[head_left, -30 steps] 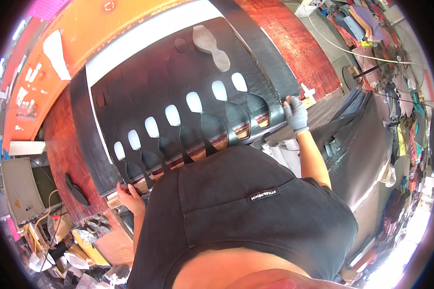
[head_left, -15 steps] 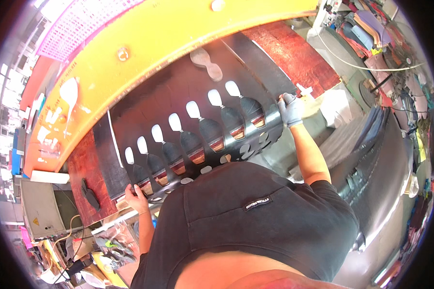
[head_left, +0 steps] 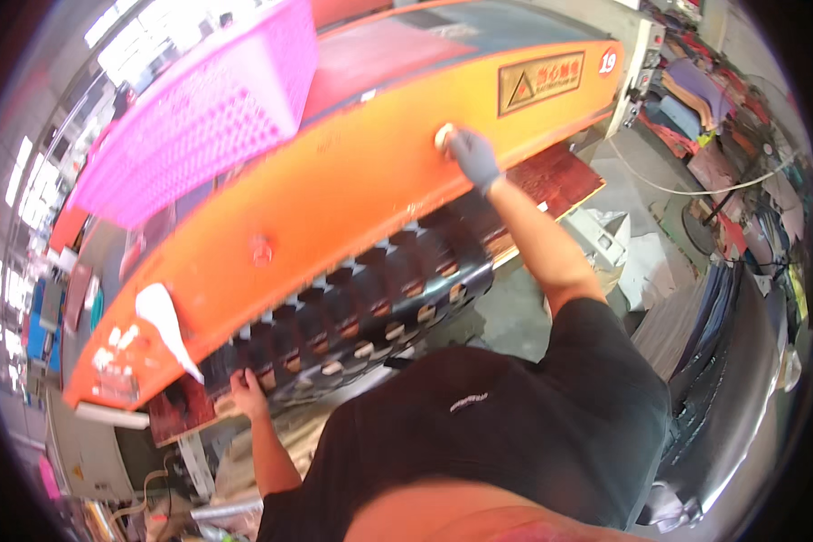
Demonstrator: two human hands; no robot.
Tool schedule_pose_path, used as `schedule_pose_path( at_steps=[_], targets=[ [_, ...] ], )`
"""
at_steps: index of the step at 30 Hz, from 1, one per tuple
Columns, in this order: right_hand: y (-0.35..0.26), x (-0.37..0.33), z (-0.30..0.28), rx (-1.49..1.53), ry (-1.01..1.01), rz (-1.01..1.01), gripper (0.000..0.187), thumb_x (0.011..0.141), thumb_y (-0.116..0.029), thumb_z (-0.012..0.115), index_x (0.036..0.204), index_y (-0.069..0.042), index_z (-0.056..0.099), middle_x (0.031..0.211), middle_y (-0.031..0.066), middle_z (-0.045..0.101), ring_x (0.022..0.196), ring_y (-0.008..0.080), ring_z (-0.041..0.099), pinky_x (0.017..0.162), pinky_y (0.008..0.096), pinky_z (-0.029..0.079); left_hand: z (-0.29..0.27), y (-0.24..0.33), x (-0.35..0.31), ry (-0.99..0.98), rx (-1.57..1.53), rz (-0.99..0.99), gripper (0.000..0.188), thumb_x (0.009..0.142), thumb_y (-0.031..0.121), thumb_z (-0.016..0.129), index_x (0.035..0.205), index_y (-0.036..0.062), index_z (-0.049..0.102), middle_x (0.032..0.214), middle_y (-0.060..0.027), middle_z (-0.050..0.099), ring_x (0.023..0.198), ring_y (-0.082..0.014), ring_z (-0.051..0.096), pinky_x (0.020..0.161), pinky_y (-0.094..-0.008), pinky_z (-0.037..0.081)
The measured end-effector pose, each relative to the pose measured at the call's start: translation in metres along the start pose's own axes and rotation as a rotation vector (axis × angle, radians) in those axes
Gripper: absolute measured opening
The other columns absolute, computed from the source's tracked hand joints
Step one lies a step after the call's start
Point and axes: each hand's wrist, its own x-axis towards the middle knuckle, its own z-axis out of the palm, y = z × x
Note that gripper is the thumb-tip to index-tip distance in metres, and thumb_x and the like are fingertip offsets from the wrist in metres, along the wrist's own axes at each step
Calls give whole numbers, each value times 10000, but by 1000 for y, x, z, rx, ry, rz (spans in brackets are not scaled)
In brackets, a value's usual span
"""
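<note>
A black sheet (head_left: 406,312) with rows of cut-out holes lies under the front of an orange machine beam (head_left: 352,199), its near edge curling down. At the sheet's left corner, beside the red board (head_left: 179,411), my bare left hand (head_left: 249,396) is closed with thumb and fingers at the edge. Farther up, my right hand (head_left: 475,160), in a grey glove, reaches across to the beam. Its fingers are closed at a round pale knob (head_left: 443,137) on the beam's face. The beam hides the sheet's far part.
A pink plastic basket (head_left: 199,117) sits atop the beam at left. A second round knob (head_left: 262,251) and a white spoon-shaped piece (head_left: 164,325) are on the beam's face. Stacked sheets (head_left: 677,307) and a black roll (head_left: 741,388) stand at right.
My right hand has left the sheet's right edge and moved up to the knob. The beam now covers more of the sheet, hiding the white pieces on it. My left hand stays near the left corner.
</note>
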Motion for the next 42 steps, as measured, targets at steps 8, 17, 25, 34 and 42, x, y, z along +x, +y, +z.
schedule_pose_path(
  at_steps=[8,17,25,34,42],
  targets=[
    [80,-106,-37,-584,26,-64,272,905,-277,441,837,-44,564,753,190,568,757,398,542,693,472,423,19,-16,5,77,182,75,270,862,291,570,908,25,559,781,-157,616,684,-346,574,624,-429,440],
    [135,-139,-27,-1163,-176,-101,278,852,-342,505,738,-124,634,731,102,621,704,305,599,730,440,445,17,-11,14,32,204,66,326,890,327,553,891,1,548,732,-135,599,664,-256,571,631,-377,459],
    [117,-127,-39,-883,-319,163,344,800,-343,449,786,-99,692,819,139,664,812,337,628,757,429,484,27,-19,32,-38,185,45,380,862,396,571,859,16,564,756,-178,627,719,-330,606,673,-406,464],
    [94,-211,-72,-954,-144,128,355,826,-359,474,748,-61,651,787,169,642,798,359,605,760,451,452,-21,9,-59,-23,309,54,333,854,354,566,976,44,564,779,-150,605,761,-339,567,713,-441,429],
    [51,-323,-116,-928,56,75,284,847,-314,540,796,-50,632,780,165,628,802,370,585,767,459,438,-96,34,-177,62,295,168,267,842,254,538,1000,40,565,809,-153,603,784,-339,554,765,-433,399]
  ],
)
